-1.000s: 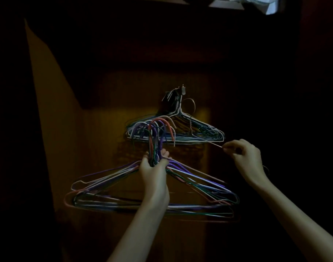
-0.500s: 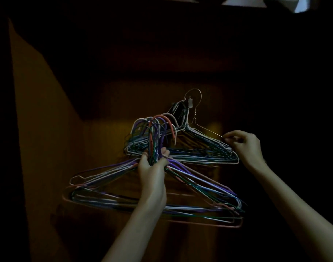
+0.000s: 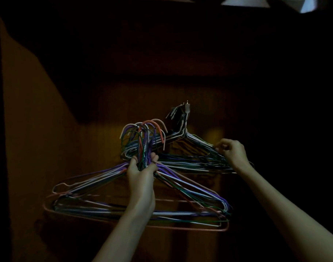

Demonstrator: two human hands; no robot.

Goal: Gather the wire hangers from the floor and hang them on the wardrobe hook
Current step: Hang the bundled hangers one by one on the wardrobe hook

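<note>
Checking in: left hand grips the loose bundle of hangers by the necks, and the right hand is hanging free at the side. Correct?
Not quite. The left hand does grip the loose bundle by the necks, but the head view shows the right hand raised, pinching the shoulder wires of the hangers on the hook.

The scene is very dark. A wooden back panel (image 3: 109,148) of brown colour stands far in the middle, and weak yellow light falls on it, with a brighter spot (image 3: 215,134) at the right part. On the left, a lighter brown side panel (image 3: 29,129) goes from near to far; its upper edge is cut by a slanted shadow. Above the lit wood there is a wide black area (image 3: 162,53) where no detail can be told. At the top right corner, some pale white material (image 3: 275,1) shows, partly cut by the edge. The right side is almost black.
</note>
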